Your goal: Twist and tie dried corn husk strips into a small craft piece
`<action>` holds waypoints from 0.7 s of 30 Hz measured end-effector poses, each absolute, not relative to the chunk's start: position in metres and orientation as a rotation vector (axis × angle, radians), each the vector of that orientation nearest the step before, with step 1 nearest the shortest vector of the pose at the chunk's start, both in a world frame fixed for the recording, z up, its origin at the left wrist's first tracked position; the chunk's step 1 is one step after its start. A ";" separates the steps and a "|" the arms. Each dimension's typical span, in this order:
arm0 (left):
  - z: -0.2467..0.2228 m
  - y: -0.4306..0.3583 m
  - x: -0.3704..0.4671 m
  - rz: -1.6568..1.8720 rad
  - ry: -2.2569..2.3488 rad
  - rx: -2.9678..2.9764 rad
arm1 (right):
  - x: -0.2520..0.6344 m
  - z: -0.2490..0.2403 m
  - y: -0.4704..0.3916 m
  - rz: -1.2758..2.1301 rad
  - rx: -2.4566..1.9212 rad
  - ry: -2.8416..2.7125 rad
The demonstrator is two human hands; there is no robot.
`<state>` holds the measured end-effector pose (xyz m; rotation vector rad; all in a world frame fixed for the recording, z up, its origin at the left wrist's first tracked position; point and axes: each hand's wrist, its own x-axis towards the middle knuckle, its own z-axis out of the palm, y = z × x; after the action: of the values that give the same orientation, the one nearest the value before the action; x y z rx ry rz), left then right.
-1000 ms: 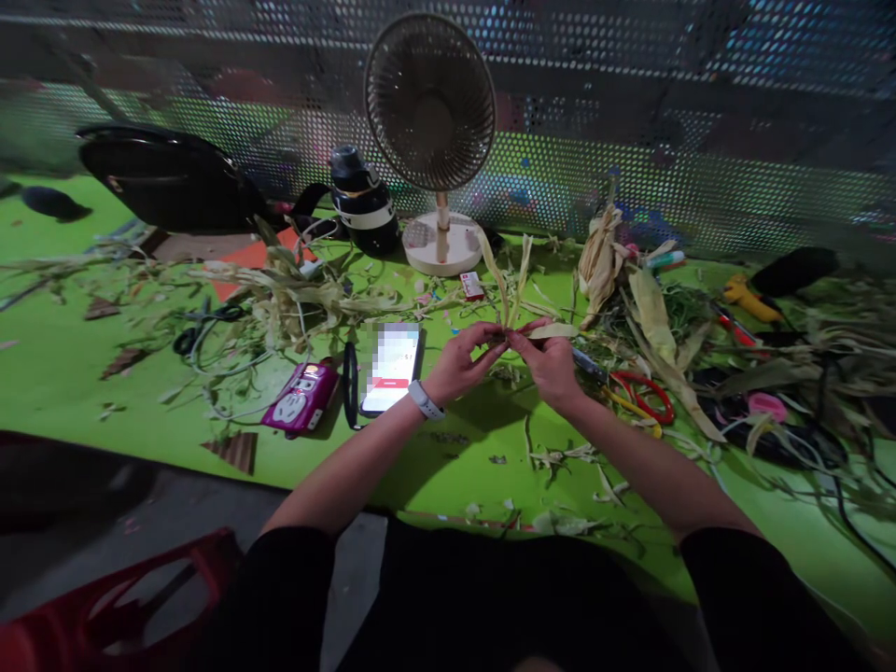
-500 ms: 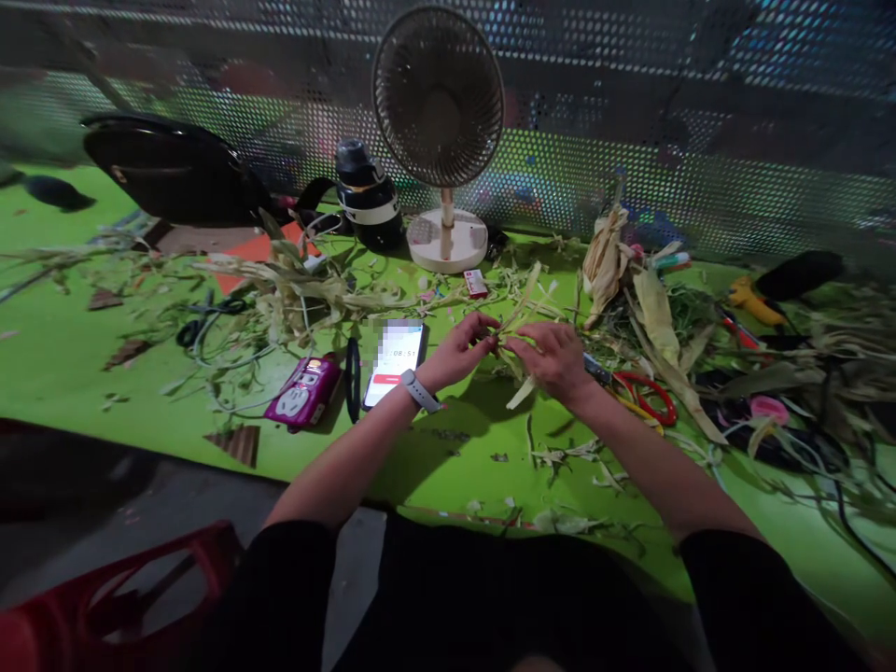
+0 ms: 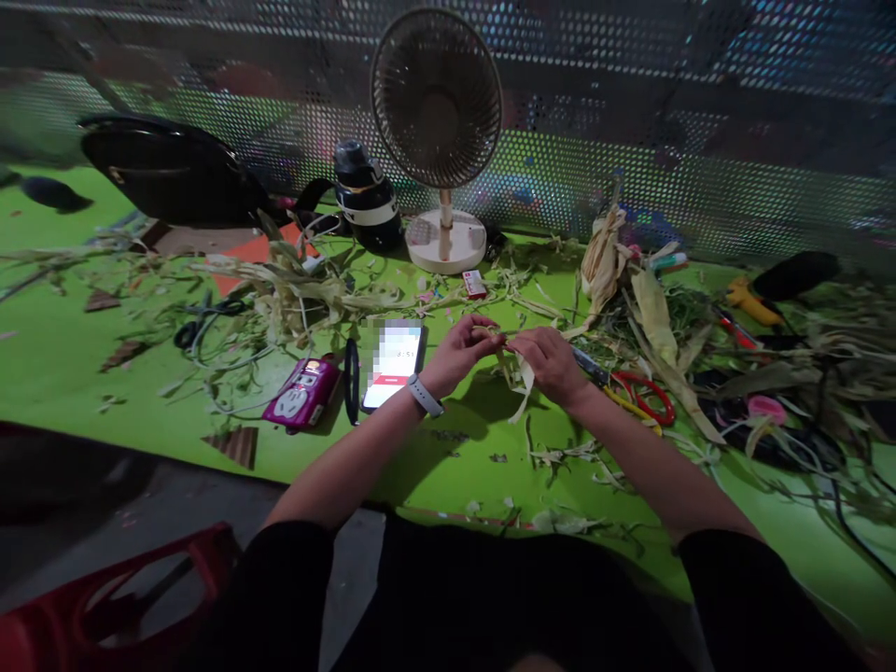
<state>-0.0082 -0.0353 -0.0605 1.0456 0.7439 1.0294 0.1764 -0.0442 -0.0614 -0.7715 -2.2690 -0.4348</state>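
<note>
above the green surface (image 3: 448, 467), the left hand (image 3: 458, 357) and right hand (image 3: 553, 364) pinch a pale husk strip (image 3: 522, 381) between them, its end drooping. just left lies a phone (image 3: 392, 364); red scissors (image 3: 640, 397) right; a fan (image 3: 438, 131) behind.

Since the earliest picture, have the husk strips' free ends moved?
Yes. The husk strips now hang below both hands, toward the table edge; earlier they pointed up toward the fan.

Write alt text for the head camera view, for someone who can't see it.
Seen from above, a person's left hand and right hand pinch a pale corn husk strip between them over a green table strewn with husk scraps. A smartphone and a pink power strip lie left of the hands, red-handled scissors right, a desk fan behind.
</note>
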 end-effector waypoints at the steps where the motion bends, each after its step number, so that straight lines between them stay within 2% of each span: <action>1: -0.061 -0.037 -0.007 1.018 0.744 0.950 | 0.176 -0.062 -0.045 -0.425 -0.763 -2.272; 4: -0.058 -0.041 -0.004 0.947 0.752 0.791 | 0.175 -0.061 -0.045 -0.445 -0.713 -2.272; 8: -0.056 -0.044 -0.002 0.964 0.809 0.863 | 0.175 -0.060 -0.045 -0.418 -0.676 -2.280; 11: -0.058 -0.045 0.000 1.023 0.835 1.023 | 0.172 -0.062 -0.045 -0.100 -0.783 -2.198; 16: -0.061 -0.043 0.000 1.056 0.865 1.179 | 0.164 -0.062 -0.046 0.684 -1.083 -1.685; 18: -0.061 -0.043 0.001 1.071 0.846 1.194 | 0.161 -0.062 -0.046 0.800 -1.123 -1.580; 21: -0.059 -0.045 0.003 1.105 0.804 1.155 | 0.159 -0.063 -0.048 0.734 -1.153 -1.567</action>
<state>0.0027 -0.0447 -0.0595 1.1552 0.8041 1.1048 0.1590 -0.0476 -0.0629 -1.1534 -1.5668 0.7339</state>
